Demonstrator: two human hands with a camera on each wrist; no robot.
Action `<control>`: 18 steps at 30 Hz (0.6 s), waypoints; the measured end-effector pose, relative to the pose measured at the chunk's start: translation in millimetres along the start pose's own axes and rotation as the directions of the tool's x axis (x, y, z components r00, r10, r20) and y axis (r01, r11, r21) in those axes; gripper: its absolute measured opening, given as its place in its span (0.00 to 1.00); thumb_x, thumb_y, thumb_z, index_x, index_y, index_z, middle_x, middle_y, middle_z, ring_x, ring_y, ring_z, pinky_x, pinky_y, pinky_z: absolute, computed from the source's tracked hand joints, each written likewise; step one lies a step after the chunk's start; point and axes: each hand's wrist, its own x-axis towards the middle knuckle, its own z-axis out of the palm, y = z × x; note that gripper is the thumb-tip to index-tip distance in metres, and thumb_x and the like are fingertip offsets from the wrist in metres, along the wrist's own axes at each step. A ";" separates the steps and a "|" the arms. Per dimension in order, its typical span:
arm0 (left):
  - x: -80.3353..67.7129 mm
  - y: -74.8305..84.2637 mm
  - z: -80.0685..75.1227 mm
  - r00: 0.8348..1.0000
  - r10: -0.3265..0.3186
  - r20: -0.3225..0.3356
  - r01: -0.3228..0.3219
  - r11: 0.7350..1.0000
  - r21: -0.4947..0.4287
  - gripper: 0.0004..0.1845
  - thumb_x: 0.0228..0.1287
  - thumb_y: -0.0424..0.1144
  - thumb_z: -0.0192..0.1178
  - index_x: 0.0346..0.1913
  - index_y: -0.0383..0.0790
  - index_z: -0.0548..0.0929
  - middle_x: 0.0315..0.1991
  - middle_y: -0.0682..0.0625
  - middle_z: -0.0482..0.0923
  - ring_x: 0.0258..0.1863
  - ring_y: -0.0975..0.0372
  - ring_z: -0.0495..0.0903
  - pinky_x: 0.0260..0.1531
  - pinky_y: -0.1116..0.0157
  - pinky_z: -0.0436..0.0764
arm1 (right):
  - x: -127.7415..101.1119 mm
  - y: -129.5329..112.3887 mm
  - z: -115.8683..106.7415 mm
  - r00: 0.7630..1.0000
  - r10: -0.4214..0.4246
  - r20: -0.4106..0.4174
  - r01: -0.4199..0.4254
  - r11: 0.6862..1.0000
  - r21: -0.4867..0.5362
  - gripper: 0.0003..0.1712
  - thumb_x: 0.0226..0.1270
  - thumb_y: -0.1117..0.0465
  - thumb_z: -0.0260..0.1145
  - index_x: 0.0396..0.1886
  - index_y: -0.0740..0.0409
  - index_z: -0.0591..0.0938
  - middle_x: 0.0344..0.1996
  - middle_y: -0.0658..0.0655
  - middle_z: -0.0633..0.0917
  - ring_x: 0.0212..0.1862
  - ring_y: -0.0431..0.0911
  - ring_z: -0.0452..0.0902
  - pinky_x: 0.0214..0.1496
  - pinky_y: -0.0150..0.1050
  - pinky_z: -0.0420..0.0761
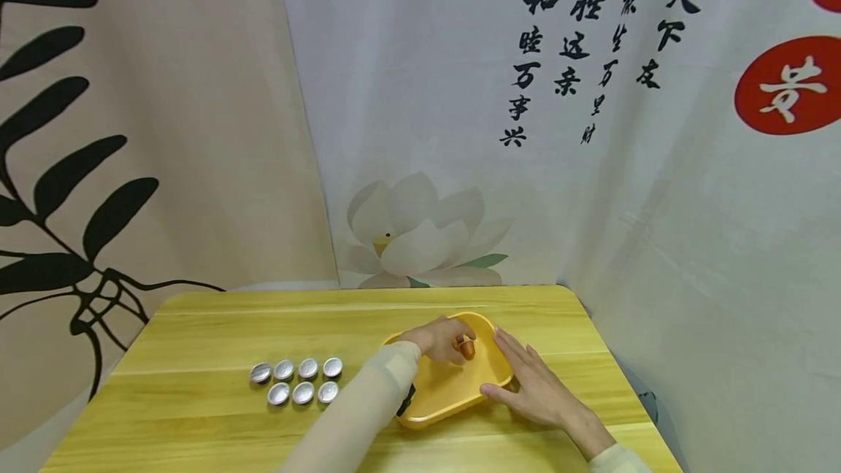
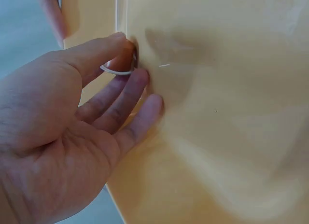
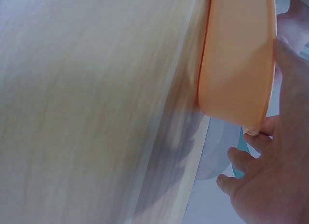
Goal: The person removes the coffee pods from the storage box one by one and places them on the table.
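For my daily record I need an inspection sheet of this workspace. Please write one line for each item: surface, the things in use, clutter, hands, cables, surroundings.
Surface: light wooden table, grain visible.
Things in use: yellow tray on the table; one small brown piece with a pale rim pinched over it.
Clutter: seven small silver cups in two rows, left of the tray.
Hands: left hand pinches the brown piece between thumb and fingers; right hand rests flat with straight fingers against the tray's right edge.
Cables: nothing seen.
Surroundings: printed cloth backdrop with black leaves, a lotus flower and black characters.
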 end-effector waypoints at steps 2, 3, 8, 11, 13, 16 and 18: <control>1.2 -0.2 1.4 1.000 0.005 -0.004 -0.005 1.000 0.010 0.28 0.73 0.38 0.78 0.73 0.46 0.85 0.54 0.49 0.89 0.50 0.64 0.83 0.60 0.64 0.87 | -0.4 -0.3 -0.2 1.000 0.000 -0.001 0.000 1.000 0.001 0.61 0.79 0.26 0.67 0.94 0.57 0.58 0.94 0.60 0.57 0.91 0.63 0.59 0.91 0.77 0.55; 1.7 -0.3 1.8 1.000 0.007 -0.005 -0.006 1.000 0.019 0.28 0.73 0.39 0.78 0.73 0.47 0.85 0.53 0.50 0.89 0.49 0.64 0.82 0.58 0.65 0.87 | -0.6 -0.3 -0.3 1.000 0.000 -0.002 0.000 1.000 0.001 0.61 0.79 0.26 0.67 0.94 0.56 0.58 0.94 0.60 0.57 0.91 0.63 0.59 0.91 0.77 0.55; 4.5 -1.0 4.4 1.000 0.021 0.002 -0.021 1.000 0.013 0.28 0.76 0.39 0.76 0.75 0.47 0.84 0.49 0.52 0.89 0.45 0.67 0.83 0.55 0.67 0.87 | -1.0 -0.4 -0.7 1.000 -0.010 -0.007 0.010 1.000 0.000 0.60 0.79 0.27 0.68 0.94 0.57 0.58 0.93 0.61 0.57 0.91 0.63 0.60 0.90 0.77 0.56; 5.6 -0.9 5.7 1.000 0.013 0.009 -0.013 1.000 0.015 0.28 0.76 0.40 0.76 0.75 0.47 0.84 0.49 0.53 0.90 0.45 0.68 0.83 0.55 0.67 0.87 | -0.8 -0.3 -0.9 1.000 -0.015 -0.005 0.015 1.000 0.008 0.60 0.80 0.28 0.68 0.94 0.57 0.57 0.93 0.61 0.57 0.91 0.64 0.60 0.90 0.77 0.56; 6.3 -0.6 6.2 1.000 0.009 0.009 -0.009 0.999 0.033 0.26 0.76 0.40 0.77 0.74 0.48 0.86 0.48 0.54 0.90 0.45 0.68 0.83 0.55 0.67 0.87 | -0.5 -0.3 -1.1 1.000 -0.016 -0.002 0.016 1.000 0.012 0.60 0.80 0.28 0.68 0.94 0.57 0.57 0.93 0.61 0.57 0.91 0.64 0.60 0.90 0.78 0.56; 7.1 0.3 6.4 1.000 0.012 0.008 -0.012 0.998 0.063 0.21 0.76 0.41 0.77 0.68 0.47 0.90 0.46 0.55 0.90 0.42 0.69 0.83 0.51 0.69 0.87 | 0.2 -0.3 -1.5 1.000 -0.012 0.000 0.012 1.000 0.011 0.60 0.80 0.28 0.68 0.94 0.57 0.57 0.94 0.61 0.57 0.91 0.64 0.60 0.90 0.77 0.56; 7.9 0.7 6.6 1.000 0.021 0.006 -0.021 0.996 0.083 0.17 0.76 0.41 0.77 0.63 0.47 0.92 0.44 0.56 0.90 0.40 0.70 0.82 0.49 0.71 0.86 | 0.4 -0.2 -1.8 1.000 -0.006 0.004 0.006 1.000 0.006 0.61 0.79 0.27 0.68 0.94 0.57 0.57 0.94 0.60 0.57 0.91 0.63 0.59 0.91 0.77 0.56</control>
